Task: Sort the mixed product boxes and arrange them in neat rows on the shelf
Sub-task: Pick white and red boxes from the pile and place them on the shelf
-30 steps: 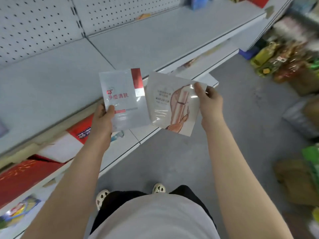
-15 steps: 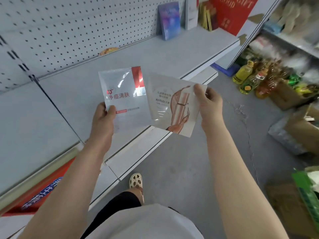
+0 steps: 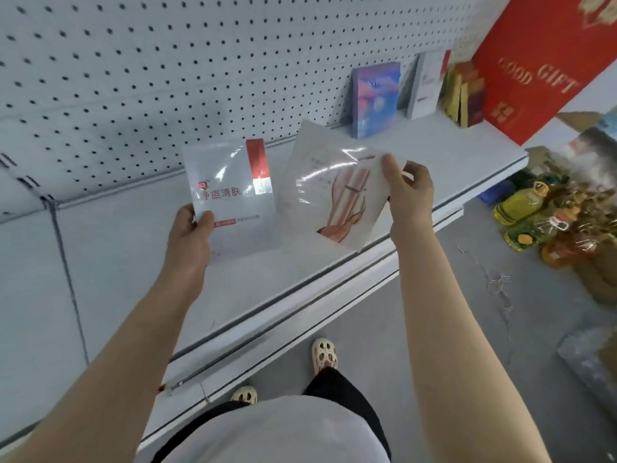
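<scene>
A flat white packet with a red stripe (image 3: 230,198) is standing upright in the left hand (image 3: 188,237), pinched at its lower corner above the white metal shelf (image 3: 434,152). Beside it, the right hand (image 3: 409,195) is gripping a glossy cream packet (image 3: 329,192), tilted. Upright boxes (image 3: 375,98) and a red gift box (image 3: 534,61) are standing against the pegboard (image 3: 167,78) behind.

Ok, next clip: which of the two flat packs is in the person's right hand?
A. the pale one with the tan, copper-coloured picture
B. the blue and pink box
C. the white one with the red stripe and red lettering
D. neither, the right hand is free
A: the right hand pinches the pale pack with the tan picture at its right edge, while the left hand holds the white pack with the red stripe.
</scene>
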{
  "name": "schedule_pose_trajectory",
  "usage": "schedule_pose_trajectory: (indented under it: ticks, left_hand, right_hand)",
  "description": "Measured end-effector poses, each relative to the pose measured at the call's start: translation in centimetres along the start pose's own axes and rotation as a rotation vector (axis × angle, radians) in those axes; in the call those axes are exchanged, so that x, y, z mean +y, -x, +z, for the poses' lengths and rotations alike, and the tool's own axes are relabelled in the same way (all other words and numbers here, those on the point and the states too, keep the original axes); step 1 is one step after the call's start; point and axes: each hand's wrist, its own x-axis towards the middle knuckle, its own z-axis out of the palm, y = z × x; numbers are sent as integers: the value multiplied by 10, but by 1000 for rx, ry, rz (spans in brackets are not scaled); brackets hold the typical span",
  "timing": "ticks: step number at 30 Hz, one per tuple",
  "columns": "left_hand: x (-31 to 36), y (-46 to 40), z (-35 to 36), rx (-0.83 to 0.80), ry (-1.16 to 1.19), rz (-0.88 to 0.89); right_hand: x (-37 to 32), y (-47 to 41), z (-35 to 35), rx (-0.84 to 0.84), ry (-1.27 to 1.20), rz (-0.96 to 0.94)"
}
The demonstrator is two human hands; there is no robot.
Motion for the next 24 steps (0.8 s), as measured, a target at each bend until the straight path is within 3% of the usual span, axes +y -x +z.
schedule_pose_trajectory:
  ticks: [10, 18, 24]
  left_hand:
    - [-20, -38, 73, 348, 170, -39]
    - [-20, -44, 100, 516, 201, -51]
    - [-14, -46, 87, 566, 223, -39]
  right_hand:
    - [-24, -182, 78, -458, 160, -121]
    - [-10, -222, 139, -844, 242, -193]
    - [5, -210, 169, -825, 171, -130]
